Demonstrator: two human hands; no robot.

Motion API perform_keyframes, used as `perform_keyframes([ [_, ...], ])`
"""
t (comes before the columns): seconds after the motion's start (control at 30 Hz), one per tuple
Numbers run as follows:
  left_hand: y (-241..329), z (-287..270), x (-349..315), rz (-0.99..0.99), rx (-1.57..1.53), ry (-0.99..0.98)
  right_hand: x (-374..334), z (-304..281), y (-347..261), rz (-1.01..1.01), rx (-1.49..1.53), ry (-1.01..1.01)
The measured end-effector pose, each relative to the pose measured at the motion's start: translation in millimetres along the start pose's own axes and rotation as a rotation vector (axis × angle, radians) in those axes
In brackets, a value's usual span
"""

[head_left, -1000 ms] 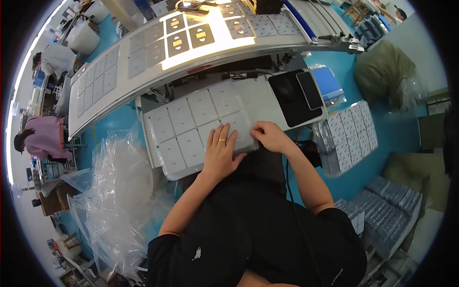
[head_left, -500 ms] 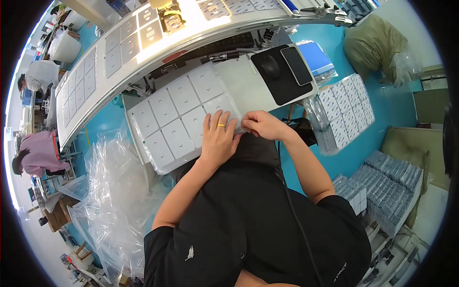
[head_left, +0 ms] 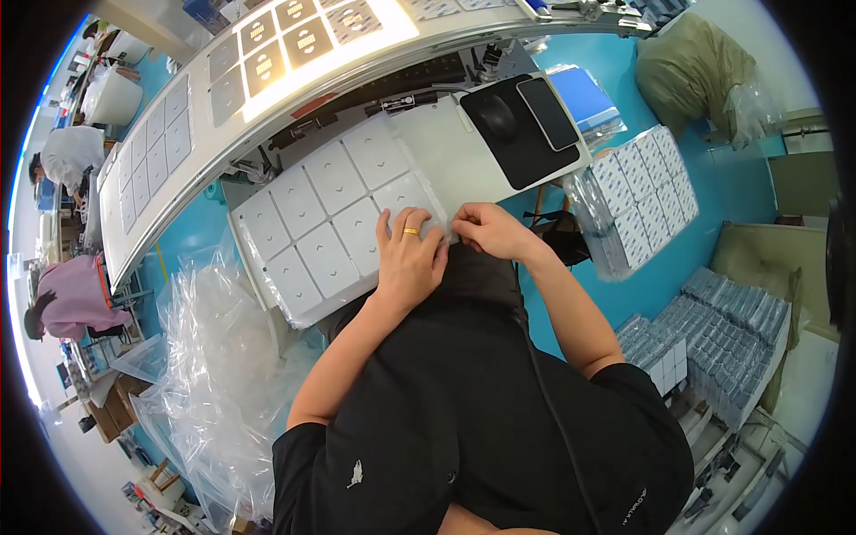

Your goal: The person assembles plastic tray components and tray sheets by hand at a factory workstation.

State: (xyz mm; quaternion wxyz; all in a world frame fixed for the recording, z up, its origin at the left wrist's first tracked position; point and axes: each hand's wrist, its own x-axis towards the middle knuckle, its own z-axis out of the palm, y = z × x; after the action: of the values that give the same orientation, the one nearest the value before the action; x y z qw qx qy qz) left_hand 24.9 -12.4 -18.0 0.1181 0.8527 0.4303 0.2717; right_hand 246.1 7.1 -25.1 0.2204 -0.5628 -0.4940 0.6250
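Observation:
A stack of white panelled sheets [head_left: 303,205] lies in a clear plastic bag before me, small arrow-like marks on its panels. My left hand [head_left: 412,260] rests on its near right corner, fingers apart and slightly bent, a yellow ring on one finger. At the bag's right end, my right hand [head_left: 489,232] is closed in a pinch on the clear plastic bag edge [head_left: 443,218]. The exact fold between its fingertips is partly hidden.
Beyond the stack runs a lit conveyor [head_left: 201,147] carrying panelled sheets. A black mat [head_left: 526,165] with a mouse [head_left: 496,116] and a phone [head_left: 547,114] lies right. Wrapped patterned sheets [head_left: 646,201] stand farther right; loose clear plastic [head_left: 214,357] heaps at left. People sit far left.
Sheets on the conveyor have shifted left, and the bright head above them has left the view. Both hands stay at the bag's right end, nearly unmoved.

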Motion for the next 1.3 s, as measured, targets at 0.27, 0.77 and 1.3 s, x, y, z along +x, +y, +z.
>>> perform_keyframes([
  [0.27, 0, 4, 5, 0.006, 0.035, -0.042, 0, 1, 2, 0.007, 0.092, -0.032],
  [0.77, 4, 1, 13, -0.18, -0.189, -0.027, -3, -5, -5, 0.138, 0.409, -0.187],
  [1.3, 16, -22, 27, -0.381, -0.254, -0.135, -4, -9, -18, 0.03, 0.458, -0.316],
])
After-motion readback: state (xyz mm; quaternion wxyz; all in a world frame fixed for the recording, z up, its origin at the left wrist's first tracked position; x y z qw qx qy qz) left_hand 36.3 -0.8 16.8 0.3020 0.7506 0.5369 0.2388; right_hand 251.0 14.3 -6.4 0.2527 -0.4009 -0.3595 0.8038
